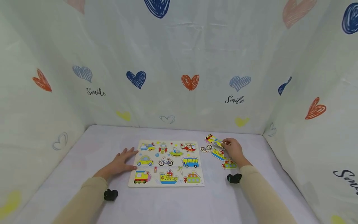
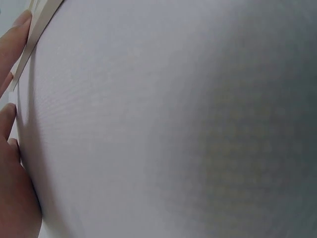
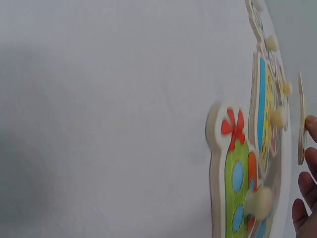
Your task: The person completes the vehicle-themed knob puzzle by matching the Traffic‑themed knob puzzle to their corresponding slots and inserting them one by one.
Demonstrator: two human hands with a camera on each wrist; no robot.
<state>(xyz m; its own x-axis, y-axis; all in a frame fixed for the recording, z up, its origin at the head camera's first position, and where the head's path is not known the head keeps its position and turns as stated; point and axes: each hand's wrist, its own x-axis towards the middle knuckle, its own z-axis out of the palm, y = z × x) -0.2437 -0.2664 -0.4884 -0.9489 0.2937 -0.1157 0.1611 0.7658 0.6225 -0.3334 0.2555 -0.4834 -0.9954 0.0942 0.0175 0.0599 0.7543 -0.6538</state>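
Looks part-done: train [image 1: 208,138], bicycle [image 1: 206,148], ship [image 1: 219,154] and submarine [image 1: 229,165] loose right of puzzle board [image 1: 153,184], right hand [image 1: 234,151] fingers pinching yellow piece [image 1: 218,143], likely car, left hand [image 1: 120,161] spread at board's left edge, other slots unclear.

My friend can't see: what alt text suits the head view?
A person's right hand pinches a puzzle piece near other loose pieces, right of a vehicle-picture puzzle board; the left hand touches the board's left edge.
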